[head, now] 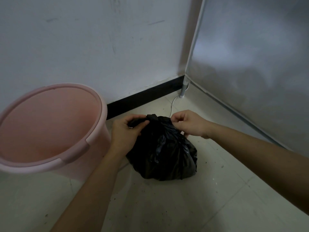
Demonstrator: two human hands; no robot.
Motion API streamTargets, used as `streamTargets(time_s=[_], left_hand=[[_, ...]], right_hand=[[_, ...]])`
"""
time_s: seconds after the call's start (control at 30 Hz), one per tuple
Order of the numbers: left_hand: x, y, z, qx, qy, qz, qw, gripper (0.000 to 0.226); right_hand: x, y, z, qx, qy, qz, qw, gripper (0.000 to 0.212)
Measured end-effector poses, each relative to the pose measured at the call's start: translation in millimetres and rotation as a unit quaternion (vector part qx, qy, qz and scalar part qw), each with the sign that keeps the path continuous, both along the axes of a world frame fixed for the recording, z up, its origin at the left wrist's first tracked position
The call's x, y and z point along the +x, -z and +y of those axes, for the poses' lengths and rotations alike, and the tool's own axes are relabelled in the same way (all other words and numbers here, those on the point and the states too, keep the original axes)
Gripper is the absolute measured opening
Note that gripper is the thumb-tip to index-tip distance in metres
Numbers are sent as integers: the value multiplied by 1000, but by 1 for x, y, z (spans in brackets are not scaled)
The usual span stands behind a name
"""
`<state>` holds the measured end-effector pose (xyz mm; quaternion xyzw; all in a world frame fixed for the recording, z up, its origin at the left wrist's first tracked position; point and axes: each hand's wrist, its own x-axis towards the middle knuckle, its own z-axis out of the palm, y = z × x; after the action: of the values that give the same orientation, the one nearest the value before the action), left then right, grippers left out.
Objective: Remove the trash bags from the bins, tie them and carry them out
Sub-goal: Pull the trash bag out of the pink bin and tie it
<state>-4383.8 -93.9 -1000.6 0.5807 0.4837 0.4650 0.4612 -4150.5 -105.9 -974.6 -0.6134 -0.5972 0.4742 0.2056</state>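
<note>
Our two forearms come in from the bottom of the view and meet over the black trash bag [161, 148], which sits on the tiled floor [209, 198] just beside the empty pink bin [50, 124] and near the corner where the wall's dark baseboard [143, 97] meets the grey cabinet side [250, 72]. Our left hand [127, 129] is clenched around a gathered twist of the bag's neck, while our right hand [189, 123] pinches the other flap of plastic between thumb and fingertips. We judge the step in hand to be tying the bag. To do it well we should keep both flaps taut, cross them low against the contents so no slack is left, and pull the knot evenly so the thin film does not tear. We cannot tell whether a first knot is already made, since our fingers cover the neck. The bag's contents are hidden, its far side is out of sight, and the dim light swallows its folds. A white cable [173, 104] runs behind the bag; where it ends we cannot see.
</note>
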Motion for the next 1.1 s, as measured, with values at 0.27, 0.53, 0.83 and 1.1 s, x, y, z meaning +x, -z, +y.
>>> streamTargets(time_s=[0.27,0.53,0.83,1.1], left_hand=[[4,-1,0,31,36,43,998,15],[6,-3,2,7,15,20,1000,10],[6,0,0,-38,10,-11,999,9],[1,-6,5,-37,-1,-23,999,7]], right_hand=[[9,-6,11,149,26,-44,988,17],[13,-9,14,211,-21,-72,975,24],[8,-6,7,19,8,11,1000,10],[14,-21,19,175,70,-136,973,18]])
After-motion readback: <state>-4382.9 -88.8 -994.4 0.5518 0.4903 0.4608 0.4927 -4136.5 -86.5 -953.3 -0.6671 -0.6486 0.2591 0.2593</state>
